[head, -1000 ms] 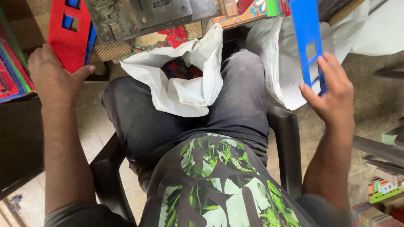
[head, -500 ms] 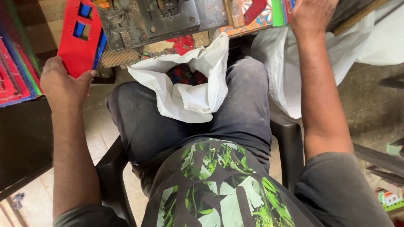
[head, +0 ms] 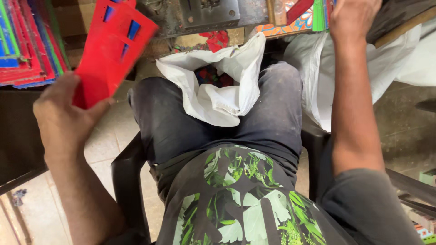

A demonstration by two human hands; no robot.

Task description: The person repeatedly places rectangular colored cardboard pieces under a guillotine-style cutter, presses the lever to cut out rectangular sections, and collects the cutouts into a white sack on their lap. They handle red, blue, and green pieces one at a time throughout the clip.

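Observation:
My left hand (head: 63, 120) grips the lower end of a flat red plastic piece (head: 111, 50) with rectangular cut-outs, held tilted up at the left. My right hand (head: 352, 18) is stretched up to the top edge of the view, beside a metal press block (head: 204, 16) and green and red flat pieces (head: 318, 13); its fingers are cut off by the frame. A white sack (head: 218, 93) with red scraps inside sits open between my knees.
A stack of red, blue and green flat pieces (head: 27, 45) lies at the far left. A larger white sack (head: 313, 68) hangs at the right of the black plastic chair (head: 129, 181). Tiled floor shows below left.
My right hand, holding a blue piece a second ago, has risen to the bench top and the blue piece is out of sight. My left hand has tilted the red piece rightward.

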